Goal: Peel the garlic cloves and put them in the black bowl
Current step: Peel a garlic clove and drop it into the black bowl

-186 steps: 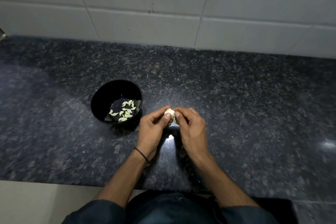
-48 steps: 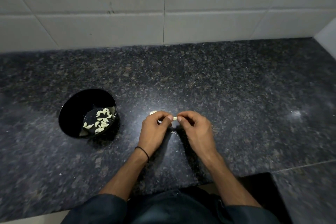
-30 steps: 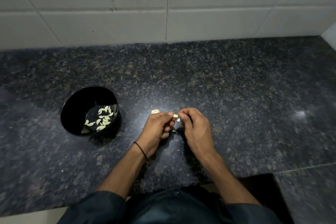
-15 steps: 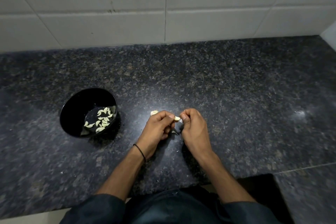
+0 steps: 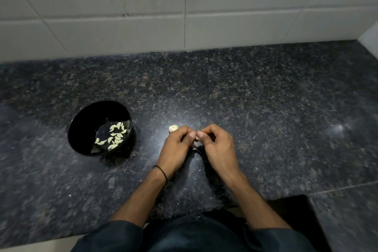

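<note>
Countertop (image 5: 266, 108): dark granite, tiled wall (image 5: 245, 6) behind. Black bowl (image 5: 81, 129) sits on it, left of the hands. Left hand (image 5: 176, 149) and right hand (image 5: 218, 147) meet fingertip to fingertip mid-counter, fingers curled. Garlic chunk (image 5: 173, 128) lies just beyond the left knuckles. Both hands pinch one garlic clove (image 5: 196, 138) between them. Peeled cloves (image 5: 114, 135) lie in the bowl's bottom.
</note>
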A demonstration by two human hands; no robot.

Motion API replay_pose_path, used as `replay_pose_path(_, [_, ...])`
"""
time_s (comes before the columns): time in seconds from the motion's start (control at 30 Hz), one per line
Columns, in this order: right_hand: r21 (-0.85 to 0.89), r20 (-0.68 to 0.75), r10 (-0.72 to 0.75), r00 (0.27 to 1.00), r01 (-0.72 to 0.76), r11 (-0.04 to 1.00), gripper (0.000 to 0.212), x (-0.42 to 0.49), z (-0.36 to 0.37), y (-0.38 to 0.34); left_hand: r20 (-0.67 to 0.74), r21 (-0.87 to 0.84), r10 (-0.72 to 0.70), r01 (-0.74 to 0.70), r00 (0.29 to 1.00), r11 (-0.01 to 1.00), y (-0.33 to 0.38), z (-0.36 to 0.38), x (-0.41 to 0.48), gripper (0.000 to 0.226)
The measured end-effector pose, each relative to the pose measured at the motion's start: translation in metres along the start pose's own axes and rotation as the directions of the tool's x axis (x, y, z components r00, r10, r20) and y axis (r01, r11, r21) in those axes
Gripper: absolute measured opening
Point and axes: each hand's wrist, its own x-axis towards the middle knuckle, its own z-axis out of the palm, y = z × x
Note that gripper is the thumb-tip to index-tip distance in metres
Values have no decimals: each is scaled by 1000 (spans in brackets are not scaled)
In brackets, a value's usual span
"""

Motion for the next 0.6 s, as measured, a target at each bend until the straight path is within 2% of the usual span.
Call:
replay_pose_path(0.17, [-70, -22, 55, 998, -56, 996, 19, 1, 3, -2, -31, 149, 67, -62, 997, 987, 4, 3, -2, 19])
replay_pose_path(0.3, [-24, -24, 122, 992, -122, 992, 25, 4, 3, -1, -65, 237, 104, -86, 992, 968, 9, 5, -6, 16])
replay_pose_path(0.37, [88, -1, 177, 984, -176, 980, 26, 4, 5, 0, -73, 221, 80, -62, 994, 973, 7, 5, -4, 16])
replay_pose_path(0.47, [302, 77, 280, 957, -290, 908, 28, 6, 9, 4, -69, 133, 24, -14, 997, 991, 0, 4, -1, 19])
replay_pose_path(0.6, [442, 131, 290, 948, -317, 839, 25, 6, 10, 7, -91, -26, -28, 26, 995, 999, -1, 5, 0, 17])
